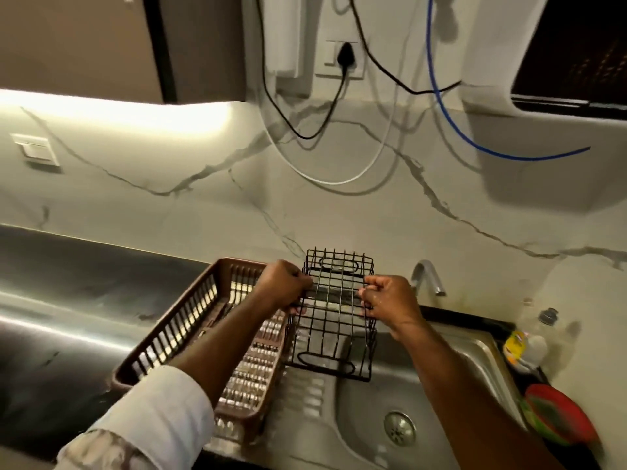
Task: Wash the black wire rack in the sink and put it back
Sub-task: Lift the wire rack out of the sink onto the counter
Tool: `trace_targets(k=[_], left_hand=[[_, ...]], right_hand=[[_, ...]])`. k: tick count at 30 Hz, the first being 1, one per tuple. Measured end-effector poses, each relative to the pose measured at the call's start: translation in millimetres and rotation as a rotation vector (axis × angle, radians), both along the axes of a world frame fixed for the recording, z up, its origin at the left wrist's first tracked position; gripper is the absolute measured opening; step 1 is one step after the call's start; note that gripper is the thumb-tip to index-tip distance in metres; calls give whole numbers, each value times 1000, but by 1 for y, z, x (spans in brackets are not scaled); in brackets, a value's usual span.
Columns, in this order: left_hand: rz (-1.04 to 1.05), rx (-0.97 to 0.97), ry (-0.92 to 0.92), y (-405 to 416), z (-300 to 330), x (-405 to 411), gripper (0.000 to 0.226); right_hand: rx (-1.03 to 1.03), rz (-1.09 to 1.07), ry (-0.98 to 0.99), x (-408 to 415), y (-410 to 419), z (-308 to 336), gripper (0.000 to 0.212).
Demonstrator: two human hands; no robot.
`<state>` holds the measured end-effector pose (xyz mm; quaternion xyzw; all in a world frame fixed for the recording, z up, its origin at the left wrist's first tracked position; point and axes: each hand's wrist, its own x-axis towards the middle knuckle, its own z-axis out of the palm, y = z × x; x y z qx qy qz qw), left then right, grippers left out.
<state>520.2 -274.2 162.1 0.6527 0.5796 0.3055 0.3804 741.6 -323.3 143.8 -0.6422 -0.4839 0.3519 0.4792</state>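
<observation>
1. Nearest: white rolled sleeve (159,415) on the left arm; the right forearm is bare.
2. Steel sink (451,374) sits below the right arm, drain (399,428) dry-looking. I see no water running.
3. Brown plastic dish basket (176,337) stands on the drainboard just left of the basin, under the left forearm.
4. Black wire rack (334,320) is held in the air, tilted, over the seam between basket and basin, touching neither as far as I can tell.
5. Left hand (283,286) has its fingers curled round the rack's left edge wires. Right hand (390,298) pinches and curls on the right edge wires. Both hold it at about mid-length.
6. Handling guess: light, stiff welded wire, open grid, so it won't flex or break. The thin coated wires likely turn slick once wet and soapy. Best hold is the thicker side rails or the looped end wires, both hands, as now. The wire ends could snag the basket slats.
7. Tap (428,276) sits behind the right hand, spout over the basin.
8. Far right rim: clear soap bottle (539,334) and a red-and-green thing (556,415), blurred.
9. Farthest: marble wall (169,205) with a plugged socket (341,59) and dangling black, white and blue cables.
</observation>
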Motion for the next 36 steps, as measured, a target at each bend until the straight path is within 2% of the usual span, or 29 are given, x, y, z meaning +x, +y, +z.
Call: trace_targets(k=[8, 15, 23, 36], left_hand=[[-60, -94, -44, 68, -6, -137, 21], [-38, -135, 40, 103, -57, -213, 15], [-43, -212, 148, 112, -128, -224, 15], [-44, -292, 254, 114, -160, -204, 8]], right_hand=[[42, -35, -116, -133, 66, -11, 37], [-78, -101, -128, -217, 93, -64, 40], [-197, -156, -252, -248, 98, -130, 37], [-282, -154, -383, -236, 103, -161, 41]])
